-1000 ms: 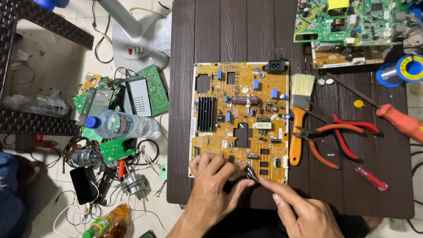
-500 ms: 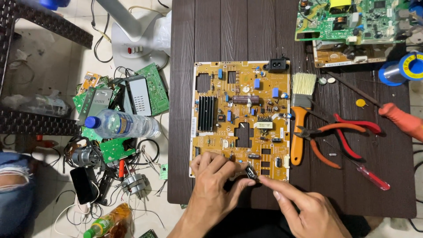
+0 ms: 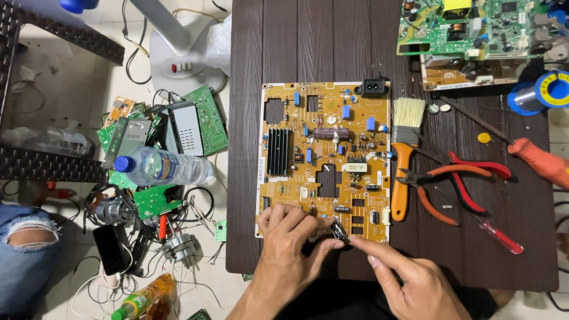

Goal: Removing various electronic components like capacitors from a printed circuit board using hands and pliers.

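A yellow circuit board (image 3: 325,155) with a black heat sink and several blue parts lies flat on the dark wooden table (image 3: 249,136). My left hand (image 3: 288,237) rests on the board's near edge, its fingers curled over it. My right hand (image 3: 409,278) comes in from the lower right and pinches a small dark component (image 3: 338,231) between thumb and forefinger. The left thumb touches the same component just above the board's near right corner.
An orange-handled brush (image 3: 404,154), orange pliers (image 3: 438,184), red cutters (image 3: 474,172) and a red screwdriver (image 3: 495,234) lie right of the board. Green boards (image 3: 468,24) and a blue solder spool (image 3: 548,89) sit at the back right. Scrap boards, a bottle (image 3: 163,167) and wires litter the floor.
Both hands stay at the board's near edge with only small finger shifts around the dark component. A knee in torn jeans has come into view at the lower left.
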